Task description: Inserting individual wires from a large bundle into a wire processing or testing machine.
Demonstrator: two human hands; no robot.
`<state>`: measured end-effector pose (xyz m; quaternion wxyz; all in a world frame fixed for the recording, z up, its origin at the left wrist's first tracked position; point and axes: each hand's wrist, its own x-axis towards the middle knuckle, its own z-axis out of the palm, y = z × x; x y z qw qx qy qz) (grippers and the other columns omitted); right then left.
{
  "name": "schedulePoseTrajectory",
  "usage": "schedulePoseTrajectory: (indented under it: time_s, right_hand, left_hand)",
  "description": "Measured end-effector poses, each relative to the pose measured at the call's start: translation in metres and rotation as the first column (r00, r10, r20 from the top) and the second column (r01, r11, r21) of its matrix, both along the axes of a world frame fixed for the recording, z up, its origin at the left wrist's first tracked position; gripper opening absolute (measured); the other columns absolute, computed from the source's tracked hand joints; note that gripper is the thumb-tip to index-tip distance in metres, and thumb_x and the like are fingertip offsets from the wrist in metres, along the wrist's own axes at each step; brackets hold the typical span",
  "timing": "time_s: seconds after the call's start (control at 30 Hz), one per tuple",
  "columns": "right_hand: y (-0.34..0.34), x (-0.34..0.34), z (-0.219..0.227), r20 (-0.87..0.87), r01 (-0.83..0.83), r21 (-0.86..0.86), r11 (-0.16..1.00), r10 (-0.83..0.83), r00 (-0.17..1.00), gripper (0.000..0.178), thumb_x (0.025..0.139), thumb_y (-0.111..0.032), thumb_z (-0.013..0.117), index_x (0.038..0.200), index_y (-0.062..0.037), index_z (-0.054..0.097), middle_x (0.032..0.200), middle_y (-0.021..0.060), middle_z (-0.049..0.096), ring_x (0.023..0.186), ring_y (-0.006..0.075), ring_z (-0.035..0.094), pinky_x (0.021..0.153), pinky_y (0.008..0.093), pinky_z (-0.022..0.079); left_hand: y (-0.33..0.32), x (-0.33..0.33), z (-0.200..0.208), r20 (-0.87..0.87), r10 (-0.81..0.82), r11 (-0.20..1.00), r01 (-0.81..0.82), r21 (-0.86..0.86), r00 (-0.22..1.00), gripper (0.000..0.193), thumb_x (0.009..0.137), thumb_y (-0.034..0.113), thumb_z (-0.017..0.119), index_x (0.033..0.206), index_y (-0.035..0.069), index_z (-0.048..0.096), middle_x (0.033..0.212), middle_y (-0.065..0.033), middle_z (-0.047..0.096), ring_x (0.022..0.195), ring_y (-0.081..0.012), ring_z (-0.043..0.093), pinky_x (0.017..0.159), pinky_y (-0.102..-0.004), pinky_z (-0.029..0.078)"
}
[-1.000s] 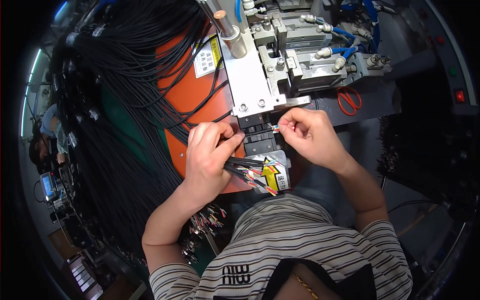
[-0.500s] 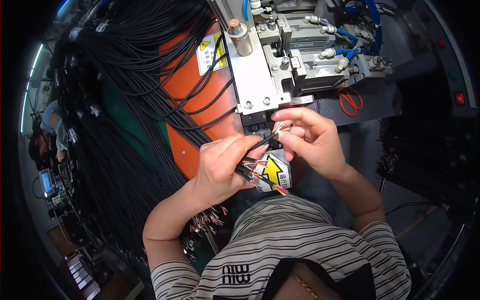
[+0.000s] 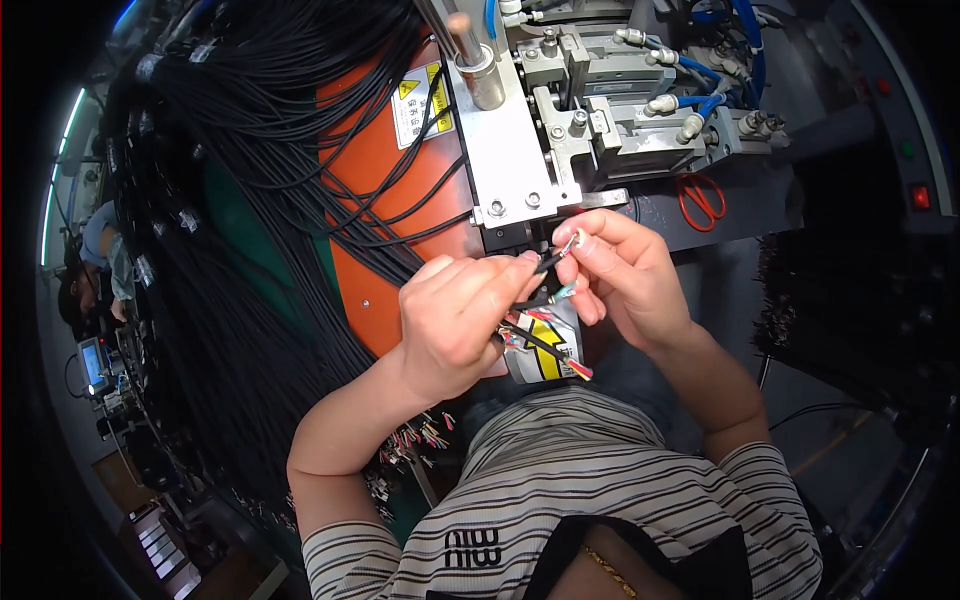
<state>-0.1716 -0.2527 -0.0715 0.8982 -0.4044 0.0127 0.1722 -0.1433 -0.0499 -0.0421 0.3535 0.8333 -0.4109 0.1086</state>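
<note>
The left hand (image 3: 450, 315) has its grip closed on several black cables (image 3: 541, 343), whose stripped ends stick out past the fingers in front of the body. One end shows red and yellow wires, another pale green-blue ones. The right hand (image 3: 625, 270) has a narrow grip: thumb and forefinger pinch the bare wire ends (image 3: 571, 243) of one cable just beyond the left fingertips, near the lower edge of a metal plate (image 3: 515, 165).

Beneath the held cables, a white label with a yellow arrow (image 3: 547, 366) is partly covered. To the left, an orange surface (image 3: 350, 260) carries a large spread of black cables (image 3: 250, 170), gathered at the upper left by a pale band (image 3: 148, 68). More multicoloured wire ends (image 3: 425, 435) show beside the left forearm. Far down on the left lies a pale slotted piece (image 3: 163, 548); whether it is a tray, and what it contains, I cannot tell.

Right of the plate stand metal cylinders (image 3: 645, 145) with blue tubes (image 3: 700, 75). Red looped handles (image 3: 700, 204) lie on the dark surface (image 3: 755, 212) nearby.
</note>
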Motion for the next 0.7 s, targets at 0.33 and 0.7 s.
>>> schedulePoseTrajectory:
  time_s: [0.33,0.7]
  right_hand:
    - [-0.014,0.013,0.004,-0.204,-0.261,0.103,0.96,0.277,0.939,0.012,0.094,-0.006,0.058,0.102,0.0015,0.061,0.072,0.0029,0.058,0.049,0.0046,0.046,0.043,0.0177,0.035]
    - [0.021,-0.022,0.007,0.805,0.68,-0.579,0.449,0.183,0.564,0.05,0.079,0.014,0.054,0.128,0.0046,0.055,0.111,0.0147,0.05,0.091,0.0211,0.058,0.078,0.0298,0.049]
  left_hand:
    - [-0.006,-0.006,0.001,0.163,-0.072,0.99,0.051,0.128,0.984,0.027,0.077,0.006,0.073,0.102,-0.002,0.064,0.077,-0.0109,0.064,0.058,-0.0243,0.058,0.05,-0.0329,0.04]
    - [-0.008,-0.006,0.001,-0.151,-0.027,0.998,0.018,-0.058,0.988,0.026,0.073,0.005,0.073,0.097,0.0,0.062,0.069,-0.0102,0.059,0.056,-0.0261,0.06,0.054,-0.0337,0.048]
